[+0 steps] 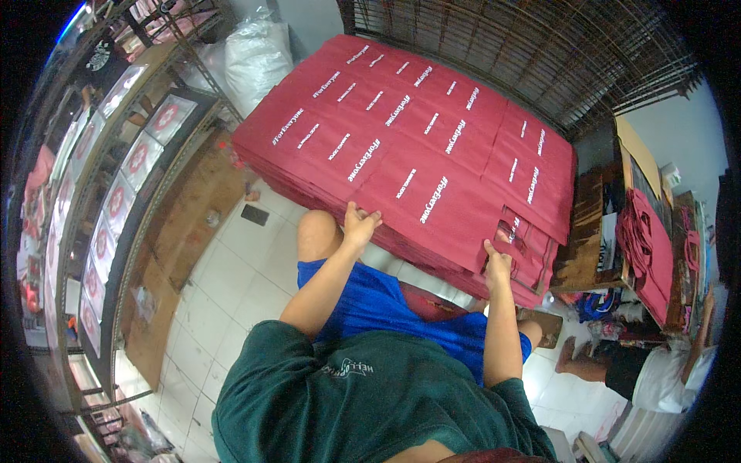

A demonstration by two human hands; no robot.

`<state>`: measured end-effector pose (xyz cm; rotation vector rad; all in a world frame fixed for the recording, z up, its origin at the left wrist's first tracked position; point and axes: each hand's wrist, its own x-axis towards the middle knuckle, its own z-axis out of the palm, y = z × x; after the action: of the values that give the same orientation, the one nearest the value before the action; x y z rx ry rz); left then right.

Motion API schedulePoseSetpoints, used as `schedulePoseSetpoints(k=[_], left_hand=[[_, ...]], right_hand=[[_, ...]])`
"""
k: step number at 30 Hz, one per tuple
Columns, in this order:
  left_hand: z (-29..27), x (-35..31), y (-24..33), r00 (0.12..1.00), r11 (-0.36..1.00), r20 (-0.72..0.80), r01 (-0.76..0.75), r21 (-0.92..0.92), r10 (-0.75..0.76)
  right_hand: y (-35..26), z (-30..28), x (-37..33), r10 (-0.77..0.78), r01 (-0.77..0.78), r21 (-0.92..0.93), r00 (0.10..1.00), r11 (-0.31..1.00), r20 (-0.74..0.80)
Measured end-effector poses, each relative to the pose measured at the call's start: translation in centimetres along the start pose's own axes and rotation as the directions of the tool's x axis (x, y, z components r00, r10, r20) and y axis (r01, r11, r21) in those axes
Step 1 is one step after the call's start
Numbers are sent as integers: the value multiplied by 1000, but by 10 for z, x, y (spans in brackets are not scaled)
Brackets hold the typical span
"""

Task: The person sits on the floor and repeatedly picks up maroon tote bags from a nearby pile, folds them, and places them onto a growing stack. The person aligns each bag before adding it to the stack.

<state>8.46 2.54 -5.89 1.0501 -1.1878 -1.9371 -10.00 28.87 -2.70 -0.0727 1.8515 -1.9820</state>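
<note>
A tall stack of flat maroon fabric bags (401, 139) with white print lies in front of me. My left hand (360, 225) is at the near edge of the top layer, its fingers bent over the cloth. Towards the near right corner, my right hand (498, 258) grips the edge of the top maroon bag (471, 224) beside a handle slot, its thumb apart from the fingers. Through the slot, white print on the layer beneath shows. Several lower layers fan out at that corner, slightly out of line.
Racks with printed sheets (127, 166) stand on the left, near a dark phone-like slab (255, 215) on the tiled floor. White plastic sacks (258, 50) sit behind. Wire grid panels (525, 46) line the back. On the right, more maroon fabric (647, 247) hangs beside another person (648, 374).
</note>
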Motion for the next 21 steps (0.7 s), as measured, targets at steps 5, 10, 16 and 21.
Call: schedulePoseSetpoints(k=[5, 10, 16, 21], left_hand=[[5, 4, 12, 993, 997, -100, -54, 55, 59], [-1, 12, 6, 990, 997, -122, -73, 30, 76], [-7, 11, 5, 991, 999, -131, -29, -22, 26], [-6, 9, 6, 989, 999, -146, -38, -36, 32]], right_hand=[[-9, 11, -1, 99, -99, -82, 995, 992, -14], [-1, 13, 6, 124, -126, -112, 992, 986, -25], [-25, 3, 1, 213, -216, 25, 972, 976, 96], [-31, -23, 0, 225, -221, 184, 974, 958, 0]])
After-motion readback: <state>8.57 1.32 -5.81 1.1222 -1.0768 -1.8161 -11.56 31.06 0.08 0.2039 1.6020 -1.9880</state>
